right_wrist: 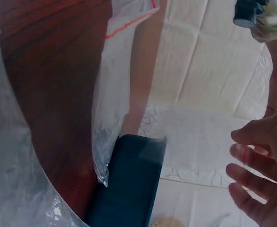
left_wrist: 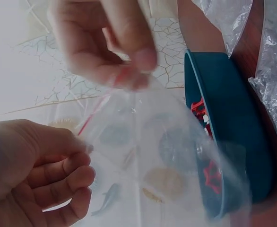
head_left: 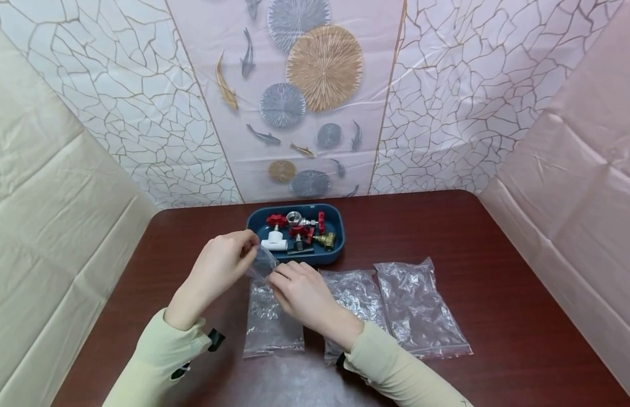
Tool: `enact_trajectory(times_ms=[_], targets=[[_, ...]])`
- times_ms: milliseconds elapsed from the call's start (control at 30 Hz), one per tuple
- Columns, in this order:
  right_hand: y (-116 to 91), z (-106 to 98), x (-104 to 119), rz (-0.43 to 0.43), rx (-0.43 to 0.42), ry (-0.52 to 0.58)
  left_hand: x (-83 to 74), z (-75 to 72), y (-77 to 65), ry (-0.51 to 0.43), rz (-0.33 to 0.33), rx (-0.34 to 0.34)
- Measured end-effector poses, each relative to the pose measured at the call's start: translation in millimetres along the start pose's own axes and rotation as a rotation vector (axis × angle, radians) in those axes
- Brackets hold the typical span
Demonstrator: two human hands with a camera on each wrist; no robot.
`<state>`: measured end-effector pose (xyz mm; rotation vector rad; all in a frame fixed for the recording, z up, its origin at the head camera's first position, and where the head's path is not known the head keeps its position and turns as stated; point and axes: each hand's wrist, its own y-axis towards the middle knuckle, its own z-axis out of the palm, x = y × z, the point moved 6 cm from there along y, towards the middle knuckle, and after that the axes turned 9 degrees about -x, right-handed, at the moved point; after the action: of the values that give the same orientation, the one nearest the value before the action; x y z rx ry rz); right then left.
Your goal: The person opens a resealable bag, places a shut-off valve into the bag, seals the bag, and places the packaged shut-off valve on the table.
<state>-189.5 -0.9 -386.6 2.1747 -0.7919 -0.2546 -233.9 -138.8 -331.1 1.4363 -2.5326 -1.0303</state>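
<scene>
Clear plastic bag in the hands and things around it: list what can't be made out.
Red seal of the held clear plastic bag: left wrist view, partly hidden by blurred fingers.
Middle flat clear plastic bag: head view, part hidden by the right forearm.
Contents of the blue plastic tray: right wrist view, hidden by its wall.
Any markings on the red-handled metal valves: head view, too small.

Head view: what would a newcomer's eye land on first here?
Probably the red handles in the blue tray near the table's far edge, bright against the dark wood. Next, the left hand and right hand pinching a clear bag just in front of that tray. Behind it all, the big gold disc on the backdrop also draws the eye.
</scene>
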Motion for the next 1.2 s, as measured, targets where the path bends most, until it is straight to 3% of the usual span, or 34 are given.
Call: enact_trajectory(times_ms=[200, 333, 533, 667, 967, 1067, 1200], targets=[[18.4, -45.8, -16.5, 0.093, -0.150, 0.170, 2.8, 2.6, -4.1, -0.001, 0.019, -0.008], [31.1, -81.4, -41.1, 0.149, -0.246, 0.173, 2.8, 3.1, -4.9, -0.002, 0.016, -0.008], [30.1, -98.0, -74.1, 0.280, -0.224, 0.119, 1.4, 6.7, -7.0, -0.012, 0.016, 0.011], [31.1, -84.4, -91.0, 0.363, -0.088, 0.101, 0.0, 9.7, -7.8, -0.018, 0.011, 0.023], [28.4, -16.9, -152.2, 0.683, 0.391, 0.043, -6.3, 15.7, -9.3, -0.013, 0.025, 0.047], [24.2, 4.9, -162.9, 0.689, 0.499, 0.041, -7.1, 17.5, -12.0, -0.008, 0.026, 0.053], [18.4, 29.7, -170.5, 0.629, 0.577, -0.005, -8.8, 18.9, -13.6, -0.006, 0.038, 0.048]])
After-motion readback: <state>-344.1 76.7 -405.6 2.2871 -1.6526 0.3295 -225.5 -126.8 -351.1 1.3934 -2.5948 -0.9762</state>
